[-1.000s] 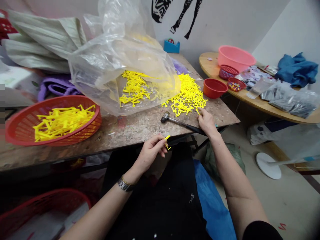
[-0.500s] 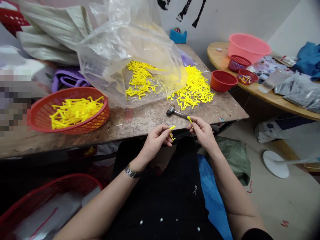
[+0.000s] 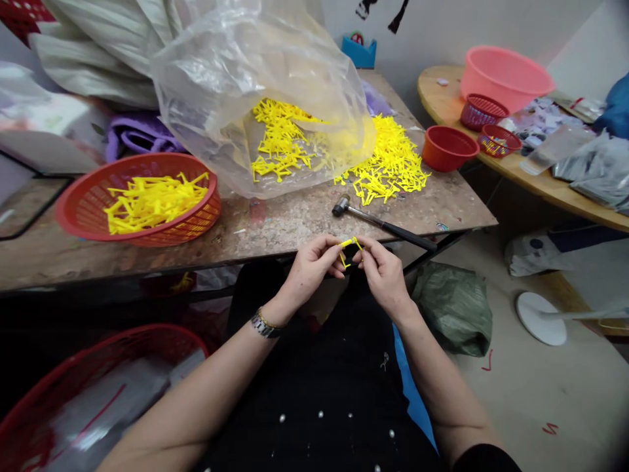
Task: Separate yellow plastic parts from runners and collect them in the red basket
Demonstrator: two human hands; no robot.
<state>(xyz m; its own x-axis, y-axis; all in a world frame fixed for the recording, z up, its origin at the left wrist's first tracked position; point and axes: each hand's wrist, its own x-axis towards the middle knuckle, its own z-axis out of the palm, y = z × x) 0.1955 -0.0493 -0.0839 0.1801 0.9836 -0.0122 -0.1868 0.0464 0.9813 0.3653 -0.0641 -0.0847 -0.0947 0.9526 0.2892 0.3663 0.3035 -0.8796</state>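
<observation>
Between thumb and fingers, my left hand (image 3: 314, 265) pinches a small yellow plastic piece (image 3: 346, 243) with a bent leg hanging below it. My right hand (image 3: 381, 272) grips another thin yellow plastic piece (image 3: 358, 244). The two pieces meet end to end just in front of the table edge; whether they are joined I cannot tell. Beyond my right hand a hammer (image 3: 369, 218) with a black handle lies on the table. A heap of loose yellow pieces (image 3: 393, 160) sits behind it, and more show in and under a clear plastic bag (image 3: 216, 85).
A red basket (image 3: 201, 213) of yellow pieces stands on the table at left. A red bowl (image 3: 448, 149) is near the right corner. The round table (image 3: 535, 182) carries a pink basin (image 3: 506, 75). Below left is a larger red basket (image 3: 147, 334); a green sack (image 3: 452, 308) rests on the floor.
My right hand has moved left towards my left hand, bringing its yellow piece against the other one. The hammer's handle now shows. The view has tilted slightly down.
</observation>
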